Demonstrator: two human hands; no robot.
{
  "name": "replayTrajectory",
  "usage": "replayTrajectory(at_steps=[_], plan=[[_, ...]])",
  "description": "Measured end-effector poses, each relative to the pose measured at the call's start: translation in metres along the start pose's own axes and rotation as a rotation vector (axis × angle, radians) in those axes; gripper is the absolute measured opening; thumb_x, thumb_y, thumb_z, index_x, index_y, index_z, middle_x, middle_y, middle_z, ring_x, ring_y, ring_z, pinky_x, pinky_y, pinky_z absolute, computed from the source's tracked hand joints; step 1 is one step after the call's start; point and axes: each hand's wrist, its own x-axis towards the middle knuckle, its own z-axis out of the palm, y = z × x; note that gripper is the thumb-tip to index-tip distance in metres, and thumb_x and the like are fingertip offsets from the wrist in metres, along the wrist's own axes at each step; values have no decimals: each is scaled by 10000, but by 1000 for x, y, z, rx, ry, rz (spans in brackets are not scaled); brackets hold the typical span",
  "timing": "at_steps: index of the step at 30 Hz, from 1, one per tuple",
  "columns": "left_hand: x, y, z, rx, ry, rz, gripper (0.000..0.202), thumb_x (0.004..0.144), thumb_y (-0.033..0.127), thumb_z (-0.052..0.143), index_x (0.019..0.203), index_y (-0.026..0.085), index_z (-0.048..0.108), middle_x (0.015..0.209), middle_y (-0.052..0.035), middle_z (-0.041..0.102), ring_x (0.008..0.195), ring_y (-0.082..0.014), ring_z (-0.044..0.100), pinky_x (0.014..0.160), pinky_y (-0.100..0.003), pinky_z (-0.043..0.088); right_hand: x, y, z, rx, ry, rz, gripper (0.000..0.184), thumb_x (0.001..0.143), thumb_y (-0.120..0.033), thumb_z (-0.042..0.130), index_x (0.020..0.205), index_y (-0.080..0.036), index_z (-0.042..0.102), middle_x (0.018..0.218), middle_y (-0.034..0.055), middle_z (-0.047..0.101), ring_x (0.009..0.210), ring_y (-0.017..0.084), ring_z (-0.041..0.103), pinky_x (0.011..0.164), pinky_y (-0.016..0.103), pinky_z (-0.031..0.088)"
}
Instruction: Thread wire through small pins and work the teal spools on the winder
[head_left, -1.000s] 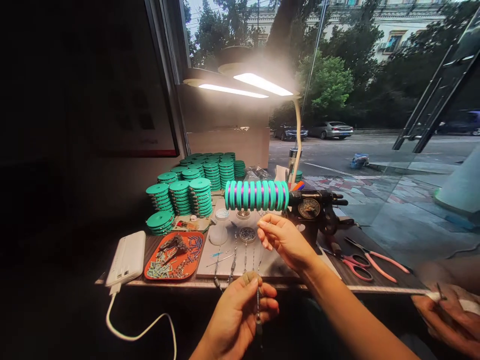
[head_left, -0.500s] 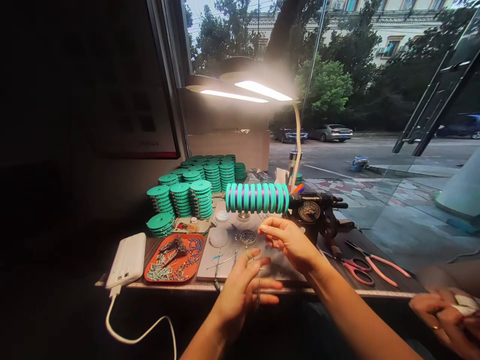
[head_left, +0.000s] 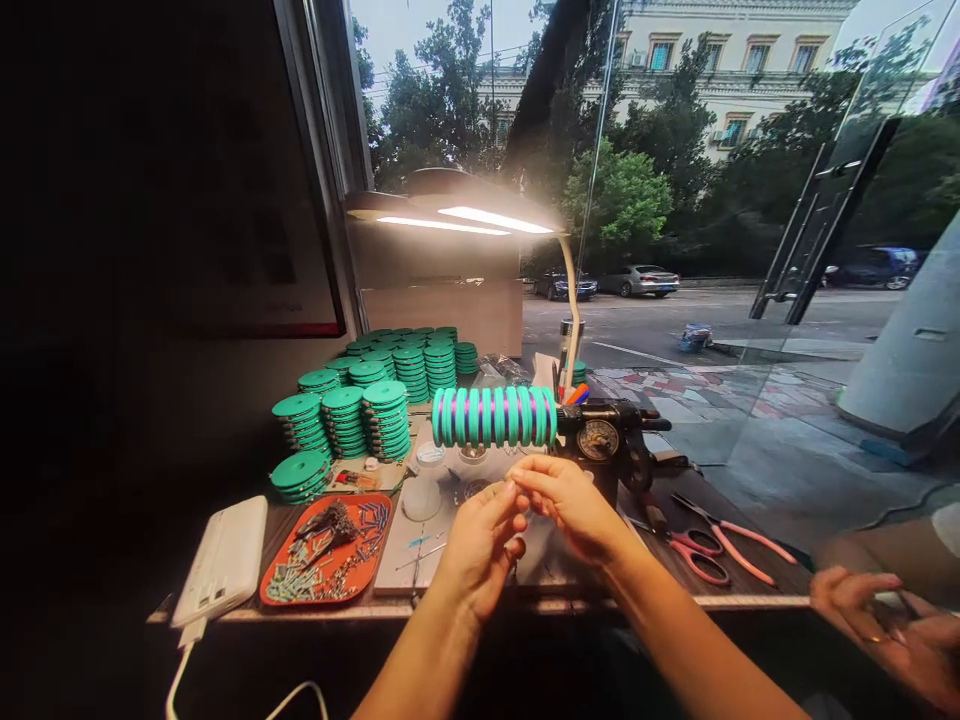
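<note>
My left hand [head_left: 487, 545] and my right hand [head_left: 566, 505] meet at their fingertips over a pale work board [head_left: 390, 578]. Both are closed in a pinch, thumb against forefinger. Whatever sits between the fingertips is too small to make out. Just beyond them, a row of turquoise spools with purple thread [head_left: 495, 417] is mounted on a dark winding device [head_left: 600, 437]. Partly hidden behind my left fingers is a small dish of beads [head_left: 477, 490]. A round white container [head_left: 421, 498] stands to the left of the hands.
An orange tray [head_left: 328, 550] with small tubes and beads lies left, beside a white power bank [head_left: 223, 560]. Stacked turquoise spools [head_left: 386, 420] stand behind. Scissors [head_left: 701, 555] and pliers [head_left: 750, 548] lie right. Another person's hands [head_left: 885, 620] show at the right edge.
My left hand has risen, its spread fingers have closed, and its fingertips now meet those of my right hand. The view has shifted slightly, so the scene sits lower and further left.
</note>
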Motion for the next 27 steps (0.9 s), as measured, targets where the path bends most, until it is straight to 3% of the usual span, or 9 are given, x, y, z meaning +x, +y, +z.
replayTrajectory(at_steps=[6,15,27], plan=[[-14,-4,-3,-49,50,33,125,651,237,648,688,145,572,644,32,546,522,-25,496,439,-113,350,-5,-7,6,-92,-83,-38,190,630,-322,609,565,-154,549,487,-50,464,468,73,354,481,226,237],[-36,-20,-22,-69,1,-151,113,681,212,620,636,123,567,614,11,557,521,-52,514,500,-161,415,-10,4,-1,-141,-81,-69,224,633,-343,623,591,-142,532,518,-60,398,497,68,295,497,225,228],[-45,-25,-32,-148,-56,-182,80,732,177,573,728,99,590,658,3,541,505,-33,498,548,-177,439,-40,34,10,122,-203,179,239,661,-358,624,654,-142,521,518,-34,514,444,68,452,441,200,331]])
